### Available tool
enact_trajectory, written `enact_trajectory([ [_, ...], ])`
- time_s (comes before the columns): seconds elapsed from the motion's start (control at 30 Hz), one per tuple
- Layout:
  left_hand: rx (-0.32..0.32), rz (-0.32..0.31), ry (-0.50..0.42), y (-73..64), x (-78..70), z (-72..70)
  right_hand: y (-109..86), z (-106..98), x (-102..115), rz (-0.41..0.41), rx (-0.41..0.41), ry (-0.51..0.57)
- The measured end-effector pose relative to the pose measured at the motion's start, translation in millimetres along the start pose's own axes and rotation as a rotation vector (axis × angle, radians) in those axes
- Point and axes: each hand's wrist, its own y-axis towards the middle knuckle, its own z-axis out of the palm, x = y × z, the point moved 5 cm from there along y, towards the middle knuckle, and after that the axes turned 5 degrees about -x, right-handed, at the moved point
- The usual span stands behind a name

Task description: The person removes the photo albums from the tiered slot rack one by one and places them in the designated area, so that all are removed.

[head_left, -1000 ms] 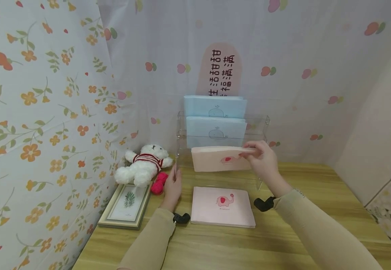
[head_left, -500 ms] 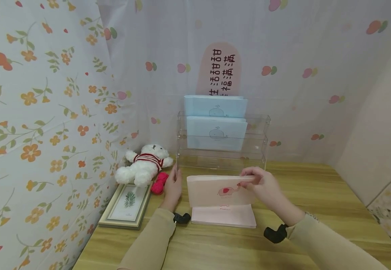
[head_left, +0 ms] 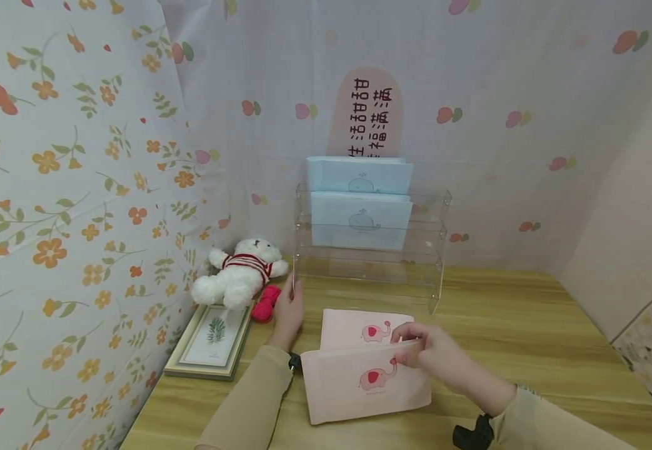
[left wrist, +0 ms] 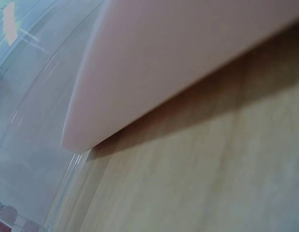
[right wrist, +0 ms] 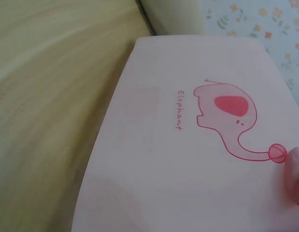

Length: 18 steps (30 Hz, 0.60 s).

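My left hand (head_left: 288,312) holds the left side of a clear acrylic rack (head_left: 371,269). Between the thumb and fingers of my right hand (head_left: 435,356) is the upper right edge of a pink notebook (head_left: 339,390) printed with an elephant. Its cover (right wrist: 140,179) and my thumb (right wrist: 297,176) show in the right wrist view. Behind it, partly covered, another pink notebook (head_left: 339,325) with the same print lies on the table. A plain pink notebook surface (left wrist: 154,63) fills the upper left wrist view. Two blue whale-print notebooks, one upper (head_left: 331,175) and one lower (head_left: 331,219), stand in the rack.
Left of the rack a white teddy bear (head_left: 247,265) in a striped top leans by the floral curtain (head_left: 95,187). A red bundle (head_left: 265,304) and a picture frame (head_left: 213,340) lie beside it on the wooden table (head_left: 528,350).
My right hand has brought the pink notebook from the rack's lower front down toward me, over and past the one lying on the table. My left hand stays at the rack.
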Motion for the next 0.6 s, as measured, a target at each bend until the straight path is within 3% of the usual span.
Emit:
enact_trajectory([
  [0.23, 0.005, -0.007, -0.033, -0.5, -1.9, -0.6, -6.9, 8.5, -10.2, 0.037, 0.036, 0.025],
  [0.4, -0.003, 0.007, -0.023, -2.5, -3.9, -1.6, -7.4, 9.1, -15.8, 0.034, 0.020, -0.096],
  [0.6, 0.024, -0.028, -0.051, -1.3, -1.5, -0.8, -8.8, 10.8, -13.7, -0.050, 0.045, -0.277],
])
